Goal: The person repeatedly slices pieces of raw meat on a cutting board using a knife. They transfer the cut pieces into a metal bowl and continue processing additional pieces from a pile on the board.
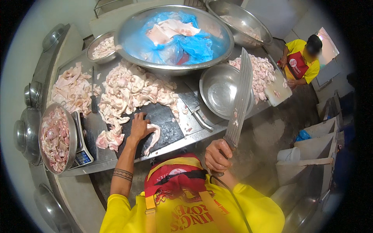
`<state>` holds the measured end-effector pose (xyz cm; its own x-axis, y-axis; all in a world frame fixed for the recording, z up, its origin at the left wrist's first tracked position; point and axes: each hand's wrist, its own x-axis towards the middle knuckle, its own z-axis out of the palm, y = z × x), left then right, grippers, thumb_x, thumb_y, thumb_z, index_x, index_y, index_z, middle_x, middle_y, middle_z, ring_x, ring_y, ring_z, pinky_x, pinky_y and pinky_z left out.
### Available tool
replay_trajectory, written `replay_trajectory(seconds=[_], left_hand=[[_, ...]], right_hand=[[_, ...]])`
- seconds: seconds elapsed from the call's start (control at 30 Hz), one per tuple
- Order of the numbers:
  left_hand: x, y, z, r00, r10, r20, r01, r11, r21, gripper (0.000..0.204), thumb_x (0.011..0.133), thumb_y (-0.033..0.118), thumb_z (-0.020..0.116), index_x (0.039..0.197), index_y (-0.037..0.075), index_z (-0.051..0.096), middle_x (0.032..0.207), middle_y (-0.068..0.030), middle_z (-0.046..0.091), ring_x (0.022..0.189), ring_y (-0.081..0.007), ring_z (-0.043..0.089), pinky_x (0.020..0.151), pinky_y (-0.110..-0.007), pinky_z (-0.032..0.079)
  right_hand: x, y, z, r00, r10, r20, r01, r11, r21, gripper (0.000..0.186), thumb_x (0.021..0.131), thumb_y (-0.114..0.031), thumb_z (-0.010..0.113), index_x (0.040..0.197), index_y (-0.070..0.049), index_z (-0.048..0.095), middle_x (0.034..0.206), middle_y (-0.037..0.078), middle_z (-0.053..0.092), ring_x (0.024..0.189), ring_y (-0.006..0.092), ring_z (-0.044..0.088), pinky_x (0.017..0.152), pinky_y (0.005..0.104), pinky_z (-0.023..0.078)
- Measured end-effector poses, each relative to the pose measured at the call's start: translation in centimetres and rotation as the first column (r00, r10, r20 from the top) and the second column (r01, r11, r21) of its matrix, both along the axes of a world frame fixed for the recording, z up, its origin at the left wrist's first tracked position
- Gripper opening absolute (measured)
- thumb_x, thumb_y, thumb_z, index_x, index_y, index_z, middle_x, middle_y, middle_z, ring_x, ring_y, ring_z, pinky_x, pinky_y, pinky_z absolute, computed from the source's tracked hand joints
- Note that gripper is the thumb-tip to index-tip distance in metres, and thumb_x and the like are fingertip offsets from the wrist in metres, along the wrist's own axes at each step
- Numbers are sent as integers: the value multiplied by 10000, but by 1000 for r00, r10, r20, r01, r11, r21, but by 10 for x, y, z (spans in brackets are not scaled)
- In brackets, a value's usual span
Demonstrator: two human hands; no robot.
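My right hand [218, 156] is closed round the handle of a long, wide-bladed knife [241, 91]. Its blade points up, in front of the metal basin's right side. On the black cutting board [166, 116], my left hand [140, 126] rests with fingers apart. A pale strip of raw meat [155, 136] lies against its thumb side, hanging toward the board's near edge. Just left of that hand is a pinkish clump of raw meat [110, 139]. Beyond it spreads a large heap of pale raw pieces [132, 87].
A cleaver [194, 105] lies right of the board, beside an empty metal basin [217, 87]. A large basin [128, 58] holds blue plastic bags. At left, a bowl of meat [72, 136] stands by a scale [83, 157]. A co-worker [303, 58] stands at the far right.
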<state>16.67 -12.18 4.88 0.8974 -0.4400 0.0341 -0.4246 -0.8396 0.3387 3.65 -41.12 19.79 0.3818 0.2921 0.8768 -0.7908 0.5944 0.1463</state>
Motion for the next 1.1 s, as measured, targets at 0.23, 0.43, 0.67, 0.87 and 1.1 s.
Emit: replay_trajectory(seconds=[0.23, 0.43, 0.67, 0.87, 1.1], left_hand=[[5, -3, 95, 768, 111, -630, -407, 845, -348, 288, 762, 220, 789, 890, 23, 623, 683, -89, 647, 589, -197, 655, 487, -354, 508], [-2, -5, 168, 709, -334, -621, -470, 432, -770, 324, 905, 179, 764, 1146, 50, 590, 963, -74, 658, 793, -113, 644, 620, -283, 572], [-35, 33, 52, 831, 168, -530, -418, 817, -397, 416, 810, 225, 841, 1126, -6, 699, 1013, -155, 739, 912, -261, 715, 793, -384, 561], [-81, 43, -8, 853, 395, -342, -500, 808, -313, 401, 834, 333, 796, 1031, -6, 709, 952, -256, 718, 889, -385, 707, 785, -438, 536], [-96, 18, -11, 893, 438, -105, -450, 865, -220, 342, 876, 298, 745, 1019, -3, 667, 910, -258, 660, 897, -456, 642, 772, -500, 500]], right_hand=[[-19, -21, -10, 895, -432, -113, 317, 794, -518, 475, 1076, -425, 487, 1268, 9, 506, 661, 139, 569, 476, 197, 551, 408, 314, 479], [-22, -33, -19, 782, -621, 48, 95, 43, -995, 518, 1068, -493, 456, 1328, -46, 493, 607, 94, 521, 414, 141, 447, 372, 285, 377], [-23, -18, -39, 756, -643, 121, -18, -205, -979, 546, 1075, -499, 435, 1285, -10, 556, 639, 75, 568, 440, 149, 520, 403, 299, 442], [-12, -16, -52, 855, -328, 402, 61, -707, -705, 371, 1075, -343, 484, 1252, -33, 585, 677, 87, 613, 496, 165, 572, 452, 316, 484], [-5, 36, -113, 640, 401, 655, 536, -844, -7, 375, 1030, -340, 455, 1258, -58, 550, 903, 339, 676, 919, 566, 632, 838, 617, 487]])
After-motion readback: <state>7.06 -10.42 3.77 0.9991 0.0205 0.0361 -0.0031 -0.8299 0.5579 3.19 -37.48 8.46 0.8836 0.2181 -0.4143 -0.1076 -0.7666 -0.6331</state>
